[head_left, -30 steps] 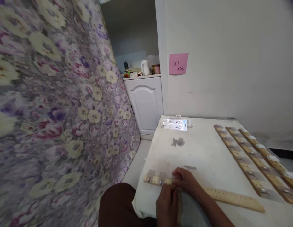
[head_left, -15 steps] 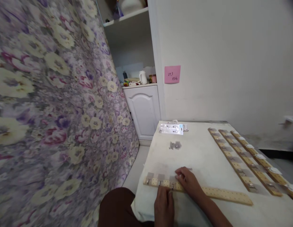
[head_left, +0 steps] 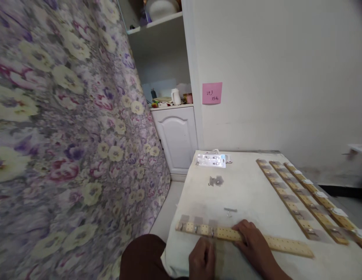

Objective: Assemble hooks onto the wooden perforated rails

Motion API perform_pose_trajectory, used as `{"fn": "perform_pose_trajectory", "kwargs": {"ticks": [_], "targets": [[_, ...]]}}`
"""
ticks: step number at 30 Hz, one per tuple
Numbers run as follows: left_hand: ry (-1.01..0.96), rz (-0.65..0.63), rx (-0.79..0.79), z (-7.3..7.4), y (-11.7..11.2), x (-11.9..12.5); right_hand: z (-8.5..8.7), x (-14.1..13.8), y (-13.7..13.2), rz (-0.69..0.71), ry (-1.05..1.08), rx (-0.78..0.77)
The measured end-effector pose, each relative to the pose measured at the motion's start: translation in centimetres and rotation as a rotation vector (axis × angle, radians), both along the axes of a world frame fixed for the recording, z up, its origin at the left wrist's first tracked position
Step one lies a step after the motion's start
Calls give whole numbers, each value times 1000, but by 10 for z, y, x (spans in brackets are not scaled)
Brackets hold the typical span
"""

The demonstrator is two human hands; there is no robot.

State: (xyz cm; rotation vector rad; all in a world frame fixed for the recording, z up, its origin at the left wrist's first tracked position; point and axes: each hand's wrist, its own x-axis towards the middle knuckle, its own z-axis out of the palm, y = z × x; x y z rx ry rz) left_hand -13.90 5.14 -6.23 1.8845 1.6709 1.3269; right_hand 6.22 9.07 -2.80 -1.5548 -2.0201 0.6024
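Observation:
A pale wooden strip with rows of small holes lies across the near part of the table. Along its left end sit several metal hooks on clear square backings. My right hand grips the strip near its middle, thumb on the near edge and fingers over the far one. Just in front of the strip's left half, my left hand is curled closed; whatever is inside it, if anything, is hidden. Beyond the strip lie a thin grey rod and a small loose hook.
Three finished-looking wooden strips with hooks and backings lie along the table's right side. Loose clear pieces rest mid-table, and a plastic package lies at the back. A floral curtain hangs on the left.
My right hand has slid right along the strip and now grips it near the middle, uncovering the rod and loose hook. My left hand has drawn back slightly from the hooks.

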Motion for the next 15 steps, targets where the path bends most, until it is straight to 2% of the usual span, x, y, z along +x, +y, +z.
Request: {"fn": "perform_pose_trajectory", "kwargs": {"ticks": [7,11,15], "targets": [[67,-25,8,1,0,-2,10,-22,6,-72,19,21],[87,-36,44,-1,2,-3,4,-38,12,-106,5,36],[109,-26,94,-15,6,-5,-5,-49,10,-144,-16,43]]}}
